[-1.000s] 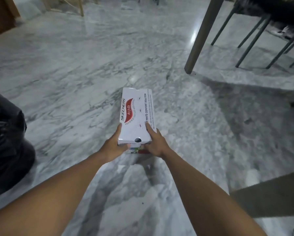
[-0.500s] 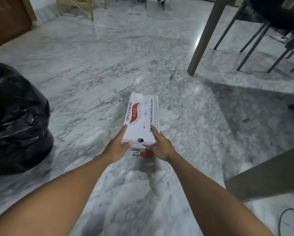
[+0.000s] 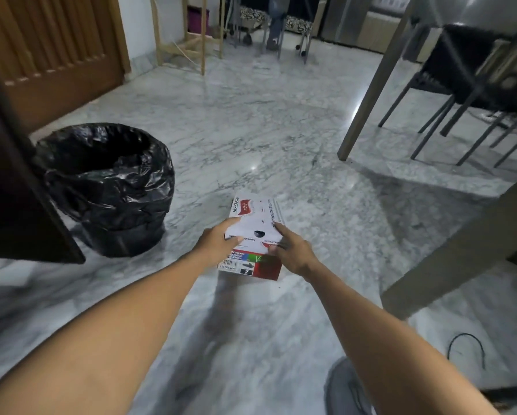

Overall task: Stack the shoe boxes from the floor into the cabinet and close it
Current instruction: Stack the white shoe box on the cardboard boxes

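**Box gripped at near end, 2 hands, long axis pointing away**

White shoe box [image 3: 255,232] sits at centre of view over the marble floor [image 3: 281,130]; can't tell if it's lifted or resting; left hand [image 3: 218,242] clamped on near-left corner, thumb over the lid; right hand [image 3: 291,253] clamped on near-right corner, fingers spread on the lid edge; both equally near, grip symmetric; long axis runs straight away from the person, labelled end facing them; dark wooden door panel [image 3: 26,205] at left edge is likely the cabinet, beside the black-bagged bin [image 3: 110,187]; my read: next move swings the box left, far end leading, clear of the bin.
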